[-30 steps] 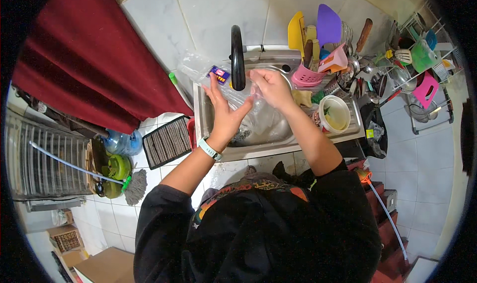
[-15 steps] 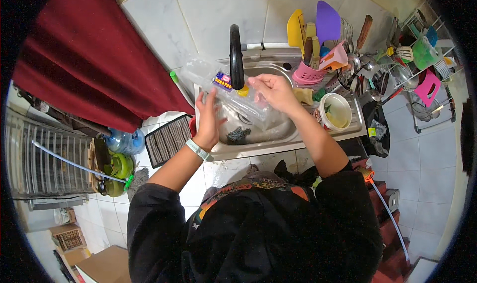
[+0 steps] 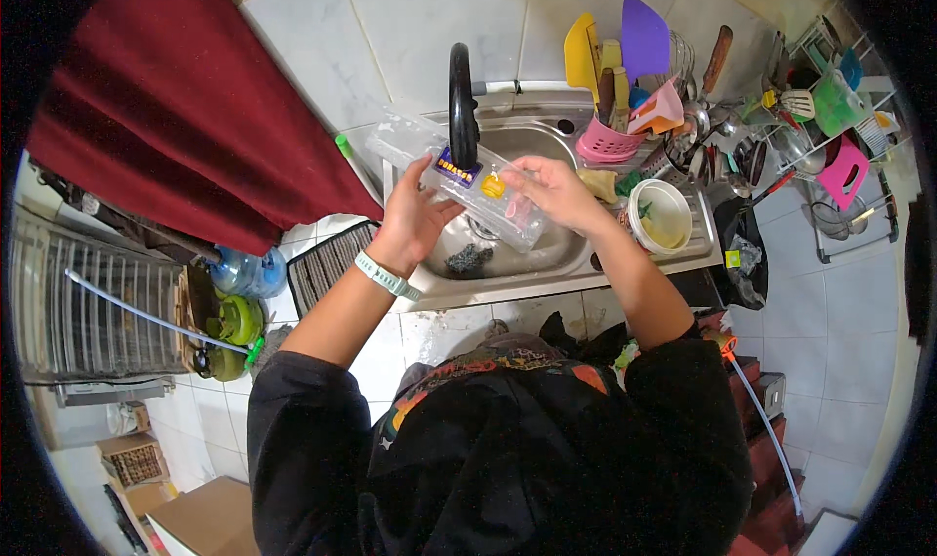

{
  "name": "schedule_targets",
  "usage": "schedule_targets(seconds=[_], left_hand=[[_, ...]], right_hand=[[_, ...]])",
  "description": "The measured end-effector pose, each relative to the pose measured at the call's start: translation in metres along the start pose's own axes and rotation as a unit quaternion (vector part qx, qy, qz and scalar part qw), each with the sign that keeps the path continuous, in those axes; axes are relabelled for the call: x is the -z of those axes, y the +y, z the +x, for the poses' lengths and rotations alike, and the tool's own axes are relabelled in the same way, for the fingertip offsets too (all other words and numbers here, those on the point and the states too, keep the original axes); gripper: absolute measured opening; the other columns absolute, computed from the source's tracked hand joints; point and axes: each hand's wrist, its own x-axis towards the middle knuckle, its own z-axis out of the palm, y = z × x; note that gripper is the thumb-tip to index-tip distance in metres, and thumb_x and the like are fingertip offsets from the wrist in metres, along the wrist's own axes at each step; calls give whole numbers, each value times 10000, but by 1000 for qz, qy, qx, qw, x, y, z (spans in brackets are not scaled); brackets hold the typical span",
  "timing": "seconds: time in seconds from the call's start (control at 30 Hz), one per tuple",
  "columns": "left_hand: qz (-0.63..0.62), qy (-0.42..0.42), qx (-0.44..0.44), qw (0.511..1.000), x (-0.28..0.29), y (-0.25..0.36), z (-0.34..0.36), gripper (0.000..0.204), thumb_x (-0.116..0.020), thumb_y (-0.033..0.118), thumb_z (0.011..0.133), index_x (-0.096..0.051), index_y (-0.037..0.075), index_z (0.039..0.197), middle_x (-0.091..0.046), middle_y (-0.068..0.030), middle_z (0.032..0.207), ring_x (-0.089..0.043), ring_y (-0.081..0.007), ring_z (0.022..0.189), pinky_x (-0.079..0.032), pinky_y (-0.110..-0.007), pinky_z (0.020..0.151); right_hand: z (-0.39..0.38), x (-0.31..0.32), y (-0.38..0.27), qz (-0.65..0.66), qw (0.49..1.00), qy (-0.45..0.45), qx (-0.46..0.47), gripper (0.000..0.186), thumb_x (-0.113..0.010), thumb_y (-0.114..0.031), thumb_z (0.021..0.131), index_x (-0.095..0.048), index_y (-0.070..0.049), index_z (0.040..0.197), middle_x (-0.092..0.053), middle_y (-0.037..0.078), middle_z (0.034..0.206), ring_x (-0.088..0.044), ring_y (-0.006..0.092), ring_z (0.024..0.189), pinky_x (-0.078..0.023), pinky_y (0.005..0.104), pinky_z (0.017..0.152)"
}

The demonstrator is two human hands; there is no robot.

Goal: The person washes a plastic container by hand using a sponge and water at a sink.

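Note:
A long, clear plastic container [image 3: 500, 226] with a purple label and a yellow sticker slants across the sink, beneath the black faucet [image 3: 462, 107]. My right hand [image 3: 558, 197] grips its right end, thumb and fingers pinched on the edge. On the near left side, my left hand [image 3: 415, 222] holds the container's edge, fingers beside the purple label. Under it, in the basin of the steel sink [image 3: 547, 268], lies a dark scouring pad [image 3: 469, 259]. The faucet hides part of the container, and I cannot make out running water.
Right of the basin stand a white tub [image 3: 660, 216] and a pink basket [image 3: 605, 143] of utensils, including yellow and purple cutting boards. More utensils crowd the rack beyond. A red curtain [image 3: 195, 107] hangs at left, above a striped mat [image 3: 327, 268].
My left hand has moved up onto the container's near edge. The container has shifted slightly nearer and right, and its labels show more plainly. My right hand has moved slightly right and nearer.

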Motion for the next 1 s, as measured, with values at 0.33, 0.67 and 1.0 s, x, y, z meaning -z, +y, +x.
schedule_targets(seconds=[0.33, 0.67, 1.0], left_hand=[[24, -19, -135, 990, 7, 4, 18, 553, -474, 147, 879, -203, 39, 1349, -395, -99, 1121, -416, -258, 1071, -392, -442, 951], [50, -60, -63, 995, 15, 2, 11, 643, -419, 266, 913, -28, 193, 1418, -98, -112, 1457, -107, -328, 1340, -324, -536, 971], [77, -64, -79, 992, 19, 13, 11, 604, -372, 354, 930, -54, 182, 1413, -112, -72, 1466, -201, -309, 1301, -318, -519, 977]], right_hand=[[15, -2, -9, 39, 994, 89, 41, 292, -501, -262, 913, -544, 8, 1015, -638, 75, 746, -586, 99, 614, -470, 227, 580], [35, -19, -13, 57, 994, 67, 59, 280, -487, -237, 912, -567, 6, 1024, -642, 73, 827, -589, 99, 736, -453, 238, 688], [60, -24, -13, 84, 991, 88, 54, 247, -454, -171, 889, -611, 6, 960, -616, 19, 821, -546, 86, 736, -427, 236, 684]])
